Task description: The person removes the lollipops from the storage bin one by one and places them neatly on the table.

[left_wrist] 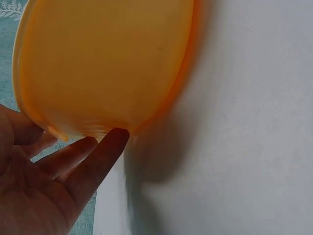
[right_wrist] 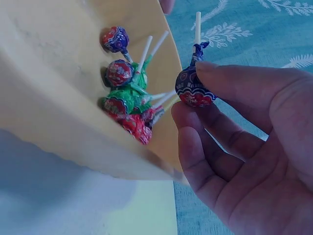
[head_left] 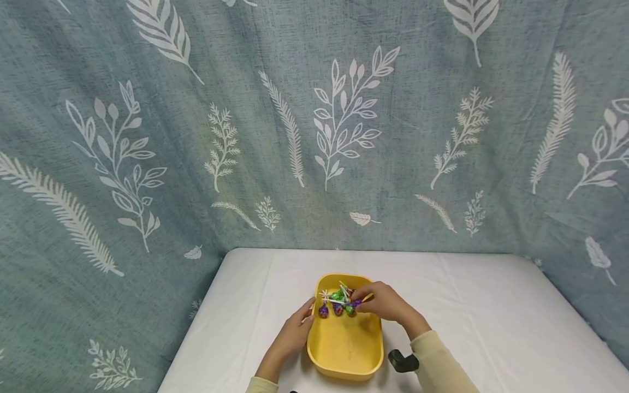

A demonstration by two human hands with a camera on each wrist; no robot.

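A purple-and-red foil-wrapped round lollipop on a white stick (right_wrist: 195, 90) was pinched between the thumb and fingers of the right hand (head_left: 383, 302), above the far part of a yellow rounded-rectangular plastic tray (head_left: 346, 346). The left hand (head_left: 295, 329) lay at the tray's left side, its fingers nearly straight and touching the outer wall; the two hands were apart. The work looked partway through: one lollipop was up in the fingers, while red foil-wrapped lollipops (right_wrist: 133, 127), green foil-wrapped lollipops (right_wrist: 117, 105) and two more purple-and-red ones (right_wrist: 115, 39) lay inside at the far end, seemingly left to be handled, with the near part of the tray floor bare. Whether the held piece was being lifted out or placed could not be told. The red and green wrappers overlapped among crossing sticks, so no sure count was possible, and the right thumb covered part of the held lollipop. The left wrist view showed only the tray wall, with none of its contents, and the left thumb's contact was hard to make out. A black object (head_left: 403, 361) beside the right sleeve (head_left: 439, 360) was too indistinct to identify.
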